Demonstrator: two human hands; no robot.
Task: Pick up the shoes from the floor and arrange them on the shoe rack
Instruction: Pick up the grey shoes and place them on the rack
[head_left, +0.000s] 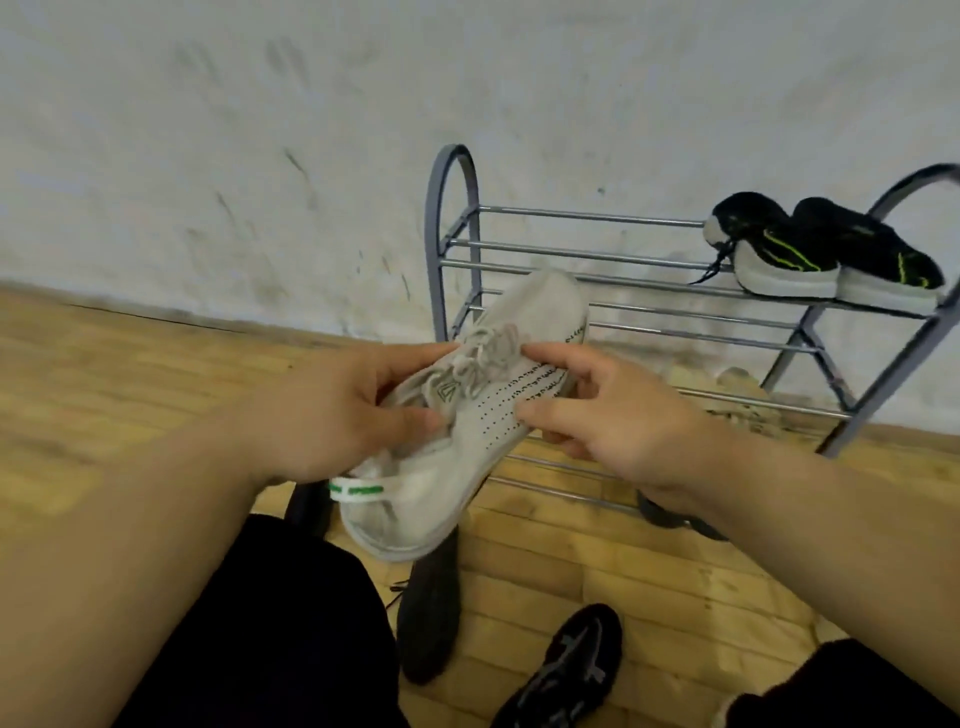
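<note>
between both hands, just in front of the shoe rack's (649, 270) left end, a pale grey knit sneaker (467, 415) is held off the floor, toe toward the rack, heel with its green-and-white pull tab toward the person. left hand (332, 410) is closed on it, thumb tucked into the collar, fingers over the lace side. right hand (618, 421) is pinching the outer side wall near the midfoot, other fingers loose. judgement: light, upper soft and collapsible, sole the only stiff part, so grip at collar or heel counter plus sole edge, not laces; knit isn't slippery, nothing fragile. top shelf's left and middle rails look bare; a black pair with green stripes (826, 254) sits at its right end, heels out. something tan on a lower shelf near the right end, too blurred to name. on the wooden floor (597, 582) below: a dark shoe on its side (431, 613) and a black sneaker (571, 665), both near the person's knees.
</note>
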